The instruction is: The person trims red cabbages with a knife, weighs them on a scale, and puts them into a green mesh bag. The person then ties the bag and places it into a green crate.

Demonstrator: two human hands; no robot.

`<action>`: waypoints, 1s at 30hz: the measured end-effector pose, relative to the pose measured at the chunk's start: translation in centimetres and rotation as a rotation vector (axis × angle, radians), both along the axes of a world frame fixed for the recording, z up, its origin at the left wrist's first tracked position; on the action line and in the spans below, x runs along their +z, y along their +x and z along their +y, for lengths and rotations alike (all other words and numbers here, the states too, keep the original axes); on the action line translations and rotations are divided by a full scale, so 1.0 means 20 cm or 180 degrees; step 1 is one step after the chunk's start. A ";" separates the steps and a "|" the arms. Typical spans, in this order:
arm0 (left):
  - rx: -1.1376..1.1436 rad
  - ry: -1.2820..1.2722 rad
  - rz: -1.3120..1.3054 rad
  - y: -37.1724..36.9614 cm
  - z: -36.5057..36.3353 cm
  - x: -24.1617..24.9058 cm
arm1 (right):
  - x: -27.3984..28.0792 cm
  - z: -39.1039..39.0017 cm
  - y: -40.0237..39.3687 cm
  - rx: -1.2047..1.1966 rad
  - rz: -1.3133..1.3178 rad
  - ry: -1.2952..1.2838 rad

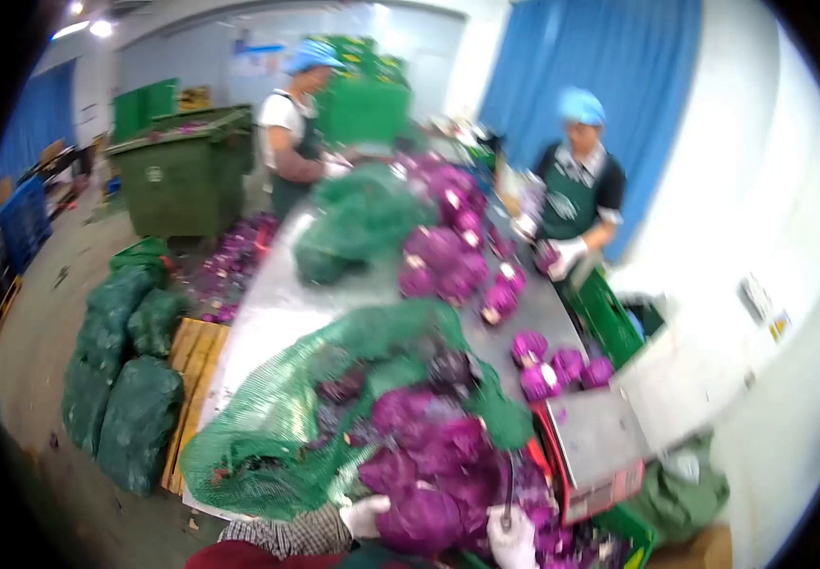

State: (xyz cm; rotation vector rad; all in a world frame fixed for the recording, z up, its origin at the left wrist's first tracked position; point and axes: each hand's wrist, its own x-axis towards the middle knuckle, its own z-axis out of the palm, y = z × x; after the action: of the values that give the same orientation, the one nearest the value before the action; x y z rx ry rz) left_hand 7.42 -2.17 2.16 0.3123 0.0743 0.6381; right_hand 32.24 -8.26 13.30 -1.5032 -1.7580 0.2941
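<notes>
My left hand, in a white glove under a checked sleeve, grips the near side of a red cabbage at the table's front edge. In my right hand, also gloved, is a knife with its thin dark blade pointing up. Loose purple leaves and more cabbages lie just beyond both hands. They rest partly on a spread green mesh bag. Blur hides the finer outlines of my fingers.
On the metal table stand a second mesh bag and trimmed cabbages. A red box is at the right. Filled sacks, a pallet and a green bin stand left. Two people work at the far end.
</notes>
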 end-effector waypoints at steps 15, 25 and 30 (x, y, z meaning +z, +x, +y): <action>-0.4264 -0.1858 -0.1462 0.97 0.21 0.14 | -0.01 -0.48 0.62 -0.1690 0.2030 -0.0426; -0.2333 0.1279 0.1017 1.10 0.21 0.12 | -0.02 -0.28 0.67 -0.0729 0.2850 -0.0880; -0.1785 0.0162 0.0534 1.25 0.30 0.34 | -0.29 -0.25 0.86 -0.1700 0.3179 -0.0854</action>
State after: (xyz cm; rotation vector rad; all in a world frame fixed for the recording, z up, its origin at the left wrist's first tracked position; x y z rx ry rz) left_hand 32.46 3.83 9.00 0.4147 0.1253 0.0572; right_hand 49.52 -13.34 7.51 -1.5353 -0.5284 0.8421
